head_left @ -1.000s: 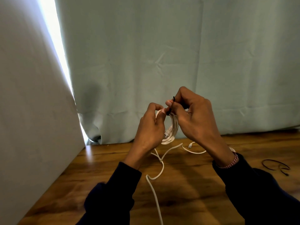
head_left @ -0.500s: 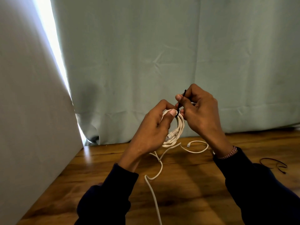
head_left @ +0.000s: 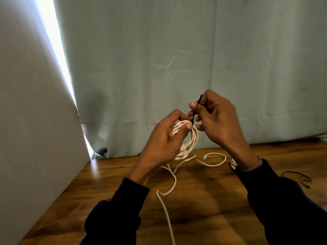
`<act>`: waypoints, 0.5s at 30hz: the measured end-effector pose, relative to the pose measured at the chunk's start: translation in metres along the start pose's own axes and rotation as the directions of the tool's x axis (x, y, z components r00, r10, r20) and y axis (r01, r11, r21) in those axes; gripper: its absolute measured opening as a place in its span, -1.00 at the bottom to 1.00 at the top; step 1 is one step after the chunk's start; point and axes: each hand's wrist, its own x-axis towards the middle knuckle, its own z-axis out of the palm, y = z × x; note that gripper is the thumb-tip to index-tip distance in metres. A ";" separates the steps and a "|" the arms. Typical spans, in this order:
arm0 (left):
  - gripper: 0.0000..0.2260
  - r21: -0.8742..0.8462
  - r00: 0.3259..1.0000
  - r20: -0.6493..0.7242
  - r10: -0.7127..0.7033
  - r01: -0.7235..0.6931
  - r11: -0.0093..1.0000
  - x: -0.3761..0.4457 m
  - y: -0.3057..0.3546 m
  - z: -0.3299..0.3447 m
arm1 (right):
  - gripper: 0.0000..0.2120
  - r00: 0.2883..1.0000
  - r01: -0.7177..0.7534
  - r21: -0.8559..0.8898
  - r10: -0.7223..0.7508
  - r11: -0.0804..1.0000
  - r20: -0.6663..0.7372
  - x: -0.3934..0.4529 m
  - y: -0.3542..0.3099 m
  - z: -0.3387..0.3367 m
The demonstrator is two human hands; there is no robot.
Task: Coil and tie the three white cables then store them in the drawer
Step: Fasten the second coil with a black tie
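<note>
Curtains are hanging behind a wooden table (head_left: 203,209). Above its far edge the left hand (head_left: 162,144) is gripping the coil (head_left: 190,138) — fingers curled round it — while the right hand (head_left: 217,121) is pinching a black tie (head_left: 197,107) at the coil's top.

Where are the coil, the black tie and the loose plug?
coil (head_left: 193,138): head view, right side of the loops.
black tie (head_left: 199,100): head view, upper tail.
loose plug (head_left: 204,158): head view, connector tip on the table.

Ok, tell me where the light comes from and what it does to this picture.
Head view: daylight blows out the gap between the pale green curtains, glares on the wooden table; the hands and dark sleeves cast soft shadows toward the camera; the coiled white cable stays readable.
</note>
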 end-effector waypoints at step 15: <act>-0.89 0.027 0.993 -0.107 -0.054 0.058 0.998 0.002 -0.007 0.008 | -0.84 0.973 0.201 -0.088 -0.209 0.976 -0.097 -0.007 -0.007 0.005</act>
